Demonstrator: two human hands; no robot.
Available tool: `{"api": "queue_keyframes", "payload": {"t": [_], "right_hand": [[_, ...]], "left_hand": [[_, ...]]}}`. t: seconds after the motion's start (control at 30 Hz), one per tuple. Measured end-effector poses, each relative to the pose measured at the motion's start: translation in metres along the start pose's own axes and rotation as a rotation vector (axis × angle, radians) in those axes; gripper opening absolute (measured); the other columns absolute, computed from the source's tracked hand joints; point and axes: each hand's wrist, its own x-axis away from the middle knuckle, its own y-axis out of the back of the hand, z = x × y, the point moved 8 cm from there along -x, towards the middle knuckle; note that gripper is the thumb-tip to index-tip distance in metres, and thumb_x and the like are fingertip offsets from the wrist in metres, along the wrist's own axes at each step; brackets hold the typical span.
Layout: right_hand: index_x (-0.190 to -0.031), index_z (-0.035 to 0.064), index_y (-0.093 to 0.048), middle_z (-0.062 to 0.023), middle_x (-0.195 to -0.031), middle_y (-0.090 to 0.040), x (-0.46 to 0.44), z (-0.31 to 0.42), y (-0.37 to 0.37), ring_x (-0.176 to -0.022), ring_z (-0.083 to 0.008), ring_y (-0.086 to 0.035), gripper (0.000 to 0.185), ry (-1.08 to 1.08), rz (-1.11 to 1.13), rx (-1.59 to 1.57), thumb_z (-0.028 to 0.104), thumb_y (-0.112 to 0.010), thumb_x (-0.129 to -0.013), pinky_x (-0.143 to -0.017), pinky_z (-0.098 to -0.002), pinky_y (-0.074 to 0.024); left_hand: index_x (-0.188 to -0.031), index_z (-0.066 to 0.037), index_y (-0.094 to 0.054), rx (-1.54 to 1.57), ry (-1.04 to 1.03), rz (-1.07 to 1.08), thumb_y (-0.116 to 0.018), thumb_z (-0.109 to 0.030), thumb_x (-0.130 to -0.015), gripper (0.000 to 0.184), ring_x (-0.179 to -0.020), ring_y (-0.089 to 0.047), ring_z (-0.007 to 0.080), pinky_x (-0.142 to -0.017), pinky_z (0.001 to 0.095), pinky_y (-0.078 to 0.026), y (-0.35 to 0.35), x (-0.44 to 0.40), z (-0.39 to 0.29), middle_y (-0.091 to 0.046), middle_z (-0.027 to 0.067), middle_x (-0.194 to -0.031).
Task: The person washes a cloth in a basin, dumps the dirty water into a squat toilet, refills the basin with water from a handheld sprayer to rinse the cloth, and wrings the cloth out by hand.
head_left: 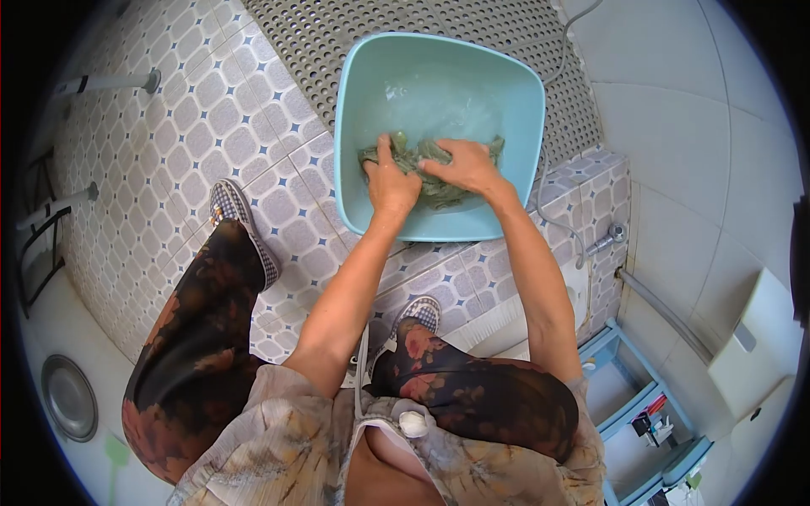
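Note:
A light blue plastic basin [359, 93] holds some cloudy water [447, 101]. Bunched up in its near half is a wet green cloth [443, 196], partly under the water; what kind of garment it is, if any, I cannot make out. My left hand [393, 185] grips the left part of the cloth, its index finger stretched forward over the folds. My right hand [468, 166] has hold of the right part, thumb pointing left toward the other hand. Both hands are close together, with folds of cloth between them.
The basin stands on a grey perforated mat [308, 42] over patterned tiles [202, 101]. A thin grey hose [564, 51] runs along its right side to a wall valve [612, 236]. At lower right is a blue shelf rack [624, 371]. My shoes [240, 223] are on the floor nearby.

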Motion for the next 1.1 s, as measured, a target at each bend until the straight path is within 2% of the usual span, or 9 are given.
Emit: {"api": "queue_keyframes", "payload": {"t": [0.1, 0.3, 0.5, 0.63, 0.73, 0.87, 0.97, 1.07, 1.1], "right_hand": [[-0.103, 0.0004, -0.069, -0.0153, -0.096, -0.070, 0.017, 0.006, 0.038, -0.087, -0.0245, -0.066, 0.039, -0.040, -0.095, -0.454, 0.034, -0.069, -0.083, -0.082, -0.0350, -0.0477], [-0.100, 0.0004, -0.069, -0.0016, -0.087, -0.066, 0.070, 0.038, 0.121, -0.081, -0.0073, -0.058, 0.021, 0.045, -0.358, -0.812, 0.016, -0.071, -0.085, -0.074, -0.0232, -0.0471], [-0.097, 0.0040, -0.065, -0.0039, -0.098, -0.060, 0.125, 0.068, 0.190, -0.090, -0.0109, -0.056, 0.019, 0.463, -0.544, -1.004, 0.001, -0.072, -0.079, -0.081, -0.0256, -0.0462], [-0.093, 0.0060, -0.064, -0.0049, -0.107, -0.058, 0.138, 0.037, 0.204, -0.094, -0.0124, -0.056, 0.019, 0.406, -0.668, -0.958, -0.003, -0.070, -0.077, -0.083, -0.0269, -0.0463], [-0.091, 0.0055, -0.064, -0.0055, -0.105, -0.060, 0.112, 0.004, 0.171, -0.096, -0.0141, -0.058, 0.016, 0.219, -0.572, -0.827, -0.003, -0.068, -0.077, -0.084, -0.0277, -0.0471], [-0.087, 0.0011, -0.065, -0.0150, -0.100, -0.064, 0.069, -0.017, 0.105, -0.091, -0.0279, -0.062, 0.015, 0.103, -0.458, -0.243, -0.005, -0.061, -0.074, -0.091, -0.0365, -0.0472], [-0.097, 0.0027, -0.065, -0.0189, -0.117, -0.059, 0.047, -0.022, 0.058, -0.100, -0.0360, -0.057, 0.024, 0.122, -0.287, 0.151, -0.004, -0.056, -0.076, -0.093, -0.0397, -0.0451], [-0.109, 0.0046, -0.064, -0.0170, -0.120, -0.055, 0.047, -0.003, 0.025, -0.107, -0.0384, -0.050, 0.033, 0.106, -0.526, 0.238, 0.008, -0.063, -0.076, -0.098, -0.0451, -0.0406], [-0.122, 0.0067, -0.057, -0.0181, -0.132, -0.046, 0.043, -0.001, 0.012, -0.118, -0.0412, -0.042, 0.048, 0.037, -0.378, 0.117, 0.014, -0.065, -0.076, -0.098, -0.0458, -0.0404]], "left_hand": [[-0.145, -0.016, -0.033, -0.069, -0.032, 0.034, -0.069, -0.018, -0.076, 0.078, -0.112, -0.053, 0.0441, -0.096, 0.0449, -0.044, 0.004, 0.003, -0.003, -0.047, 0.0258, -0.126], [-0.125, -0.011, -0.057, -0.129, -0.136, -0.049, -0.076, -0.019, -0.072, 0.057, -0.107, -0.052, 0.0413, -0.091, 0.0457, -0.046, 0.013, 0.004, -0.009, -0.046, 0.0219, -0.121], [-0.084, 0.000, -0.062, 0.193, -0.586, -0.453, -0.073, -0.010, -0.066, 0.023, -0.092, -0.056, 0.0335, -0.080, 0.0411, -0.048, 0.059, 0.017, -0.048, -0.052, 0.0180, -0.108], [-0.077, -0.001, -0.056, 0.465, -0.596, -0.534, -0.069, -0.004, -0.067, 0.016, -0.074, -0.058, 0.0279, -0.066, 0.0355, -0.048, 0.082, 0.035, -0.060, -0.058, 0.0120, -0.087], [-0.082, -0.003, -0.057, 0.553, -0.658, -0.490, -0.067, -0.003, -0.068, 0.017, -0.066, -0.056, 0.0272, -0.061, 0.0345, -0.047, 0.073, 0.054, -0.076, -0.057, 0.0107, -0.078], [-0.088, -0.002, -0.060, 0.299, -0.774, -0.167, -0.064, -0.003, -0.072, 0.016, -0.068, -0.060, 0.0268, -0.061, 0.0346, -0.049, 0.020, 0.059, -0.074, -0.060, 0.0115, -0.081], [-0.093, -0.004, -0.066, 0.092, -0.744, 0.111, -0.066, -0.009, -0.073, 0.020, -0.080, -0.062, 0.0318, -0.071, 0.0406, -0.051, -0.022, 0.062, -0.059, -0.063, 0.0129, -0.087], [-0.098, -0.006, -0.069, -0.145, -0.724, 0.336, -0.067, -0.015, -0.075, 0.025, -0.088, -0.063, 0.0332, -0.078, 0.0431, -0.050, -0.052, 0.067, -0.048, -0.065, 0.0126, -0.093], [-0.099, -0.006, -0.069, -0.218, -0.743, 0.355, -0.067, -0.016, -0.076, 0.025, -0.088, -0.063, 0.0337, -0.079, 0.0434, -0.050, -0.061, 0.069, -0.043, -0.065, 0.0125, -0.094]]}}
